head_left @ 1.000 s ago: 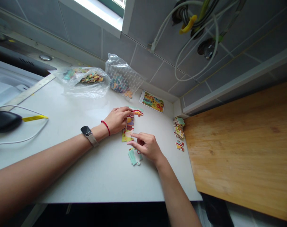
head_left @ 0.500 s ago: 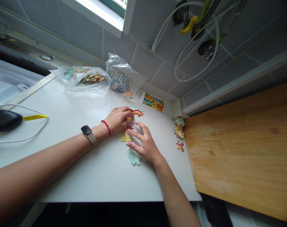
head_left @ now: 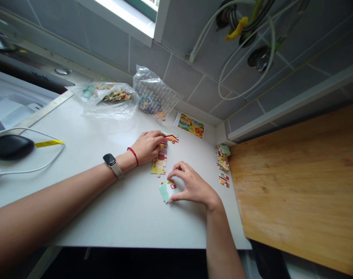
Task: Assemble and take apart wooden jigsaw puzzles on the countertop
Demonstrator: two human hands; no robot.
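Note:
A partly joined strip of jigsaw puzzle [head_left: 159, 162], yellow at its near end and red-edged at the far end, lies on the white table. My left hand [head_left: 148, 146] rests over its upper left side, fingers stretched out and pressing lightly on it; they cover some of the pieces. Closer to me, my right hand [head_left: 190, 184] has its thumb and index finger at opposite edges of a mint-green and white puzzle piece [head_left: 167, 191]. This piece is apart from the strip and seems to lie over another piece.
Behind stand two clear plastic bags, one [head_left: 118, 102] beside the other [head_left: 153, 97], both with puzzle pieces inside. A picture card [head_left: 190, 124] lies near the wall. Stacked pieces [head_left: 222, 157] sit by a wooden board [head_left: 295, 182] at right. A black mouse-shaped object [head_left: 12, 144] is at left.
My right hand has moved from the joined strip down toward me, and its thumb and index finger now pinch the mint-green piece. My left hand stays on the strip.

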